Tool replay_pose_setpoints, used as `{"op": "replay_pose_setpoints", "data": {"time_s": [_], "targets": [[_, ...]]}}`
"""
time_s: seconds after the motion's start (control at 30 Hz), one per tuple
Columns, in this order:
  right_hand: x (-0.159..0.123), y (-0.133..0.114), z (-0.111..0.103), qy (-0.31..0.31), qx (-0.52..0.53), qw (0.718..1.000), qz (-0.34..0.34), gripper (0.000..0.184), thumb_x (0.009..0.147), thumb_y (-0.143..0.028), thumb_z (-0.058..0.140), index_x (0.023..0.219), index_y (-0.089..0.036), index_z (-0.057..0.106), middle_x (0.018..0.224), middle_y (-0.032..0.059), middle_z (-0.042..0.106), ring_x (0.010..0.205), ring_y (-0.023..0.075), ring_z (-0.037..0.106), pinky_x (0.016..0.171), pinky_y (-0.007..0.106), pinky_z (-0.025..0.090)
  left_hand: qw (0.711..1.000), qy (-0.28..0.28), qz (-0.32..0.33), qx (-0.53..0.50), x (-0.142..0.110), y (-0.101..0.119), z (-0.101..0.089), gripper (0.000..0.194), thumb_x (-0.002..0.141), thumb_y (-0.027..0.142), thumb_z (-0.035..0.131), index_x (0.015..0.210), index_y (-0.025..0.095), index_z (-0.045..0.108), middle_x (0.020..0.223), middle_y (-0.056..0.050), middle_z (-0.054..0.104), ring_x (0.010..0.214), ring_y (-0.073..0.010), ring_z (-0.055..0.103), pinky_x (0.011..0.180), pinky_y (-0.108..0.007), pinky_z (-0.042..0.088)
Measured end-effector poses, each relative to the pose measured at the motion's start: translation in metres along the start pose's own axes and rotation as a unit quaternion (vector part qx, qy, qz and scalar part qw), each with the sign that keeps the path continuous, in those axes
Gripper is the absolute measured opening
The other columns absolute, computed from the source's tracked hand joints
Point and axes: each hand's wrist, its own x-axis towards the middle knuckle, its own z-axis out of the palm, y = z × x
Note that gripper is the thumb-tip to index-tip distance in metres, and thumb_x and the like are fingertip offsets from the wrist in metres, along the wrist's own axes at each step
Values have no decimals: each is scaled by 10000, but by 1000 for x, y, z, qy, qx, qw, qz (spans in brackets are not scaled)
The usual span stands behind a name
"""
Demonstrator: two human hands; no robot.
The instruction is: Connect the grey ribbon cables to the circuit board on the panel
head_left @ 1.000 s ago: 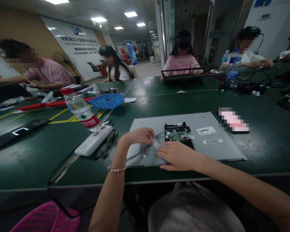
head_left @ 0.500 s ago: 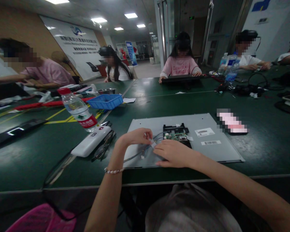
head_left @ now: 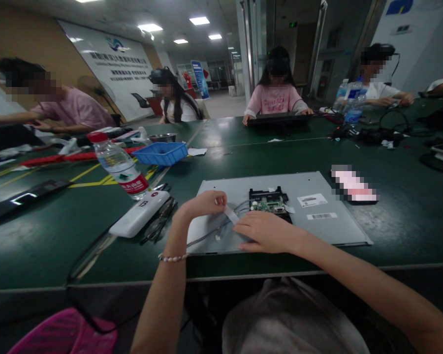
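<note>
A grey metal display panel (head_left: 206, 236) lies face down, with a green circuit board (head_left: 268, 204) in a black bracket at its middle. Thin grey cables (head_left: 210, 235) run from the board toward the panel's left edge. My left hand (head_left: 206, 204) is closed in a pinch on the upper end of a strip of whitish tape (head_left: 232, 215). The strip slants down to the fingertips of my right hand (head_left: 268, 232). That hand lies stretched over the panel, thumb apart from the fingers, fingertips touching the tape's lower end.
Left of the panel are a white power bank (head_left: 138, 216), eyeglasses (head_left: 158, 221) and a tilted water bottle (head_left: 120, 167). A blue tray (head_left: 162, 153) stands farther back. A phone (head_left: 354, 184) lies to the right. Several people sit around the green table (head_left: 402, 221).
My left hand has moved slightly left and up, away from the right hand. More of the tape strip shows between them. The right hand has stayed nearly in place.
</note>
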Motion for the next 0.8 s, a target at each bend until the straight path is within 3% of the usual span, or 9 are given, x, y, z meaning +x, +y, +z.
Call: {"op": "replay_pose_setpoints", "data": {"time_s": [0.1, 0.23, 0.37, 0.53, 0.67, 0.8], "targets": [[-7, 6, -13, 27, 19, 999, 20, 342, 936, -368, 459, 1130, -123, 597, 1078, 132, 664, 1017, 239, 586, 906, 389, 437, 1000, 7, -2, 1, -1, -2, -1, 210, 728, 345, 519, 826, 183, 608, 795, -13, 643, 762, -165, 590, 687, -242, 435], [-26, 29, -38, 73, 48, 989, 116, 336, 939, -330, 446, 1187, -164, 600, 1139, 108, 661, 1041, 230, 596, 890, 382, 454, 999, 47, -12, -10, -3, 4, -5, 287, 746, 389, 534, 944, 187, 582, 859, -28, 632, 785, -173, 589, 688, -256, 448], [-57, 63, -51, 68, 60, 975, 202, 266, 891, -263, 498, 1079, -183, 669, 1082, 75, 694, 980, 220, 627, 863, 365, 468, 997, 70, 15, -40, -4, 10, -7, 349, 752, 415, 560, 1017, 187, 560, 955, -44, 608, 780, -160, 573, 697, -266, 460], [-90, 92, -45, 59, 105, 949, 291, 216, 838, -220, 532, 962, -180, 705, 963, 56, 721, 837, 182, 655, 766, 308, 498, 997, 65, 42, -20, -1, 7, -5, 356, 766, 433, 551, 1016, 182, 577, 955, -50, 598, 793, -163, 564, 723, -268, 456], [-98, 95, -38, 43, 167, 928, 330, 204, 812, -226, 553, 944, -179, 701, 898, 46, 722, 817, 174, 655, 752, 299, 504, 999, 30, 13, -14, -2, -1, -3, 424, 768, 470, 539, 1075, 180, 573, 1003, -66, 612, 856, -180, 582, 752, -261, 459], [-96, 92, -36, 34, 224, 912, 341, 213, 756, -222, 603, 953, -174, 670, 894, 41, 711, 827, 168, 656, 765, 300, 505, 999, -31, 15, -15, -3, 0, -5, 351, 774, 377, 522, 1068, 204, 606, 961, -37, 649, 856, -176, 596, 740, -236, 452]]}}
